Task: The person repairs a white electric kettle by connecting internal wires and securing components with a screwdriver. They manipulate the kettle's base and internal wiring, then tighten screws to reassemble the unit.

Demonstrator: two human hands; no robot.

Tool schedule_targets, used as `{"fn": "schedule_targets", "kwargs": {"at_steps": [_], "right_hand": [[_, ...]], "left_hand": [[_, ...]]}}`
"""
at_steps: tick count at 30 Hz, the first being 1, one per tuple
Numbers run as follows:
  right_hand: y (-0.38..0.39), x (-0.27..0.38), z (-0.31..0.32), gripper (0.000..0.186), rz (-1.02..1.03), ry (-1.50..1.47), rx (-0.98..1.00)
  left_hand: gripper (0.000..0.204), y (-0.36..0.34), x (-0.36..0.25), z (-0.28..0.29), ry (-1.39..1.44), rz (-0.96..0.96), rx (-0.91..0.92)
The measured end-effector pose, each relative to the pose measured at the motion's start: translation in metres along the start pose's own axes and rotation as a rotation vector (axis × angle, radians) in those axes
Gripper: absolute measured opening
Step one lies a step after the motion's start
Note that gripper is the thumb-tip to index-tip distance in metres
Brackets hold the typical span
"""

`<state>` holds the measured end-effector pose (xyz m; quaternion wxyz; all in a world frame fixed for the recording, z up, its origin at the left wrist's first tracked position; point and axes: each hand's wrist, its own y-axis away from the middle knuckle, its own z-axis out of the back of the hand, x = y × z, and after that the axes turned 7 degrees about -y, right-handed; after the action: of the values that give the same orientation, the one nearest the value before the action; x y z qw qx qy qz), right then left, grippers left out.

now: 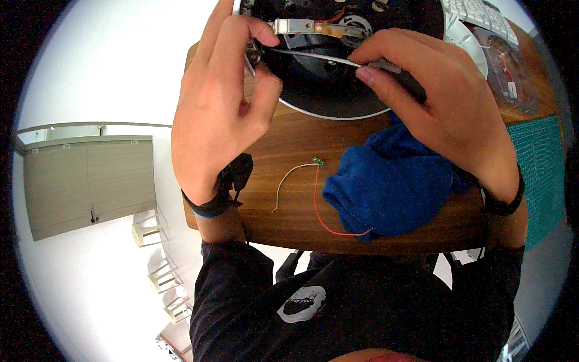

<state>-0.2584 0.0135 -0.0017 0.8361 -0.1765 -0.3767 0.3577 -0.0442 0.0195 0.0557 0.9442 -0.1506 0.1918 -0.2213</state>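
Note:
A round black housing (pixel 329 90) with a white rim, a metal bracket (pixel 301 27) and red wiring inside lies at the top. My left hand (pixel 223 108) grips its left side, fingers curled over the rim, index tip near the bracket. My right hand (pixel 434 102) pinches a thin grey cable (pixel 319 56) that stretches across the housing. Below them a crumpled blue cloth (pixel 386 187) rests on the wooden table (pixel 259 229), beside a small green circuit board (pixel 318 161) with red and pale wires.
At the upper right are a white keyboard (pixel 488 15) and a clear tray (pixel 500 66) with red wire. A green cutting mat (pixel 540 169) lies along the right edge. A cabinet (pixel 84 181) and white chairs (pixel 145 235) stand beyond the table on the left.

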Motion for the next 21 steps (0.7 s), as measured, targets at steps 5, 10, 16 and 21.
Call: {"fn": "schedule_targets", "kwargs": {"at_steps": [5, 10, 16, 21], "right_hand": [[0.0, 0.001, 0.0, 0.011, 0.02, 0.0, -0.01], [0.001, 0.002, 0.001, 0.011, -0.011, -0.023, 0.008], [-0.001, -0.005, -0.001, 0.012, 0.036, -0.023, 0.005], [-0.001, -0.014, -0.001, 0.014, -0.103, -0.176, 0.065]], "left_hand": [[0.033, 0.001, 0.017, -0.004, 0.048, -0.094, -0.057], [0.033, -0.005, -0.005, 0.009, 0.212, 0.176, 0.037], [0.034, 0.001, 0.031, -0.012, -0.045, -0.235, -0.129], [0.039, 0.0, 0.002, -0.003, 0.05, -0.052, -0.063]]}}
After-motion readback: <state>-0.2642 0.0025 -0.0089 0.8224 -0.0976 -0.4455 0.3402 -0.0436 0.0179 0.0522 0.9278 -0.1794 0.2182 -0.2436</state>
